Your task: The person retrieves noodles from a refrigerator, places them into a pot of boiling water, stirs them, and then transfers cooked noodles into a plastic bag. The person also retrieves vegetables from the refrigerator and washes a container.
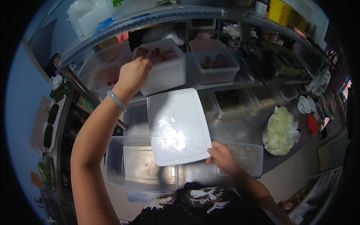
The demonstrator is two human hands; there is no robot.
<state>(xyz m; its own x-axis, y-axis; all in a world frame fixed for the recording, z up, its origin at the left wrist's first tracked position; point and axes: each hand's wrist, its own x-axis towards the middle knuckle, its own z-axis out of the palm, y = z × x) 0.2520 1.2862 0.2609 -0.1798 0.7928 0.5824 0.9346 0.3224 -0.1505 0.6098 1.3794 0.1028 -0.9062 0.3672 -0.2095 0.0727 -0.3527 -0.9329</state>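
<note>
My right hand (222, 156) grips the lower right corner of a white rectangular plastic lid (180, 126). Drops of moisture and a bright glare lie on the lid, which is tilted above the counter. My left hand (135, 73), with a pale bangle on the wrist, reaches up to the near left rim of a deep translucent plastic bin (166, 74) with a slotted inner basket. Reddish-brown pieces of food (160, 54), perhaps meat, fill its top. The fingers are curled and partly hidden, so whether they hold anything cannot be made out.
Beside the bin on the raised shelf stand another bin (219, 74) with dark food pieces and a left bin (105, 71). Below are food containers (234, 109), a bag of cut pale-green vegetable (281, 130) and an empty clear container (114, 163). A metal-edged shelf (157, 17) runs overhead.
</note>
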